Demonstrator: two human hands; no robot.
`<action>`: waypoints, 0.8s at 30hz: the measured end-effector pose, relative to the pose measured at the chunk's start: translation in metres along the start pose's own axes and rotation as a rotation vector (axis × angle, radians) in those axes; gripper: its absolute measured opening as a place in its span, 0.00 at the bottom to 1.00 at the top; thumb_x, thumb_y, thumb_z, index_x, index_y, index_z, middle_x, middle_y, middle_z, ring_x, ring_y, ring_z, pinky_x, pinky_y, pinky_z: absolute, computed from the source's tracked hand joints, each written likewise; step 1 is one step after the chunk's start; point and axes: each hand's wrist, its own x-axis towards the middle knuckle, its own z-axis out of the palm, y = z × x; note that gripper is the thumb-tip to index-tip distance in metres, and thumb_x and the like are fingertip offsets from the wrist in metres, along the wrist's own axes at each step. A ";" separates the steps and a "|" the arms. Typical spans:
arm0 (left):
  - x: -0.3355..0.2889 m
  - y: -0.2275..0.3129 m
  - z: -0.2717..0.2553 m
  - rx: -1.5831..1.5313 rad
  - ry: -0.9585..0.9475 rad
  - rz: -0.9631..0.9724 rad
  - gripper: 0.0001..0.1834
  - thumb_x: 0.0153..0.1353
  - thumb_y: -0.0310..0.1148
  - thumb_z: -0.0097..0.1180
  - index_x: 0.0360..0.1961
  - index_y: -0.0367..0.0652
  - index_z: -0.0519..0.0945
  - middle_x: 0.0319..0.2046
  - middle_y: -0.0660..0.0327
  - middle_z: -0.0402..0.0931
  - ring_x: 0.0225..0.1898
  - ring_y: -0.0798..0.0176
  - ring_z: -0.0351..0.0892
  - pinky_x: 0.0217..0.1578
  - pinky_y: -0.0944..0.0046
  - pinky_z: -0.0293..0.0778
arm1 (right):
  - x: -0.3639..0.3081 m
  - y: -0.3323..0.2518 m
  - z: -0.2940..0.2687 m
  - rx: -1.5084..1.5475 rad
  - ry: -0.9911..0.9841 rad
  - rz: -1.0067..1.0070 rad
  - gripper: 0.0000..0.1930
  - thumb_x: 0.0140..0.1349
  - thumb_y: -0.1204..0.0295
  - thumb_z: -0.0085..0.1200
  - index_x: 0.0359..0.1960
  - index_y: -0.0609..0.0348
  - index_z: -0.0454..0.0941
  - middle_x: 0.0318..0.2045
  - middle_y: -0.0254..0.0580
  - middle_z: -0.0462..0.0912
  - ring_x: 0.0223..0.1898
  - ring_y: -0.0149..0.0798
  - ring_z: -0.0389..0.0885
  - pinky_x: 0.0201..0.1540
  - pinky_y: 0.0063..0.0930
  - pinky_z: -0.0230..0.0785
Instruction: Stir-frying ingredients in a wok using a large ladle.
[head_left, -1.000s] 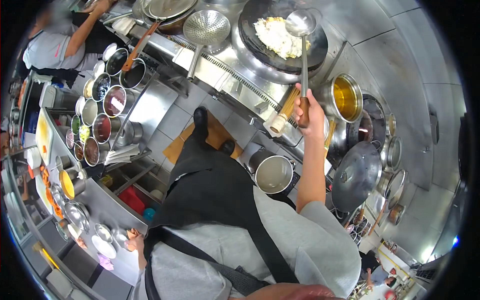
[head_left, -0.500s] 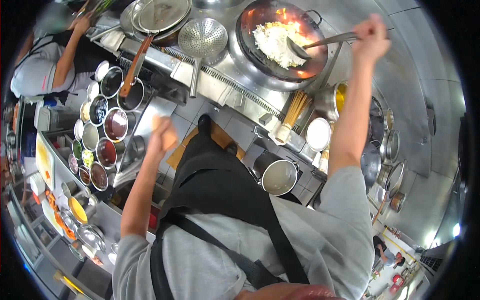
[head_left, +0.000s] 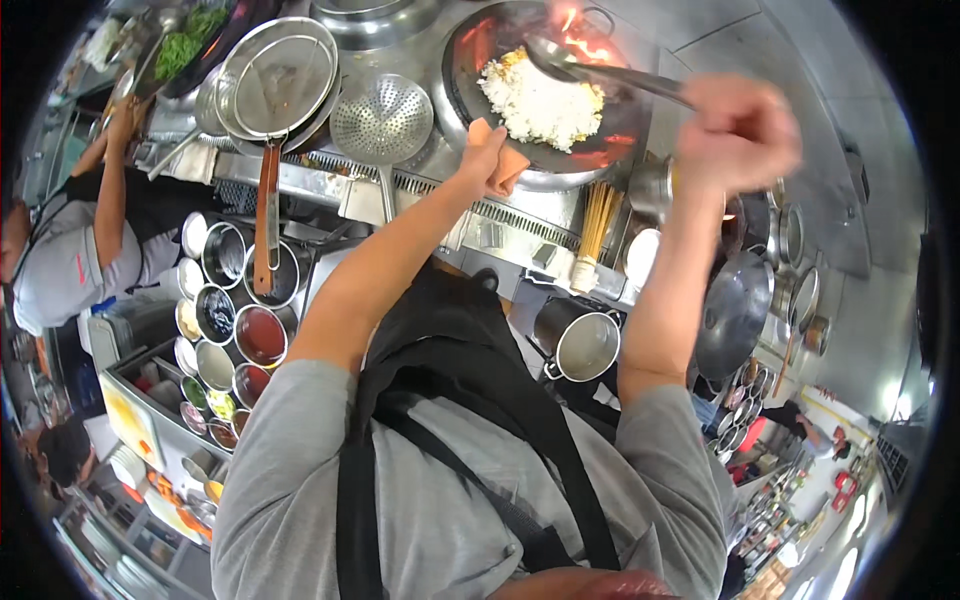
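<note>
White rice with yellow bits lies heaped in a dark wok on the steel range. Orange flames flare along the wok's far side. My right hand is closed round the handle of a ladle, whose bowl is above the far edge of the rice. A folded orange cloth is gripped in my left hand at the wok's near left rim. Whether the cloth pinches the rim itself, I cannot tell.
Left of the wok lie a perforated skimmer and a round sieve. Several sauce pots crowd the left counter, beside a co-worker. A bamboo brush and a deep pot are nearer me.
My left hand has swung up and right with the cloth, from over the floor to the wok's rim. The ladle has lifted from the rice toward the far side. My view has shifted.
</note>
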 end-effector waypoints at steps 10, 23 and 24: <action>0.010 -0.005 0.001 -0.171 -0.082 -0.162 0.18 0.64 0.44 0.55 0.37 0.37 0.70 0.24 0.52 0.75 0.17 0.51 0.75 0.12 0.53 0.72 | -0.030 -0.014 -0.097 0.129 0.095 0.277 0.16 0.57 0.65 0.40 0.12 0.51 0.59 0.09 0.31 0.59 0.13 0.30 0.53 0.17 0.27 0.44; 0.063 -0.020 -0.013 -0.298 -0.185 -0.257 0.08 0.60 0.34 0.50 0.35 0.40 0.70 0.28 0.55 0.74 0.26 0.51 0.77 0.20 0.48 0.73 | -0.056 0.038 -0.049 -0.076 -0.009 0.083 0.12 0.56 0.76 0.43 0.15 0.64 0.69 0.15 0.34 0.69 0.18 0.27 0.64 0.22 0.24 0.54; 0.072 -0.027 -0.020 -0.358 -0.286 -0.193 0.06 0.59 0.31 0.47 0.34 0.41 0.68 0.27 0.54 0.72 0.25 0.51 0.76 0.19 0.47 0.70 | -0.046 0.024 -0.048 -0.025 -0.066 0.154 0.16 0.60 0.69 0.41 0.16 0.62 0.64 0.12 0.36 0.63 0.13 0.31 0.58 0.20 0.28 0.55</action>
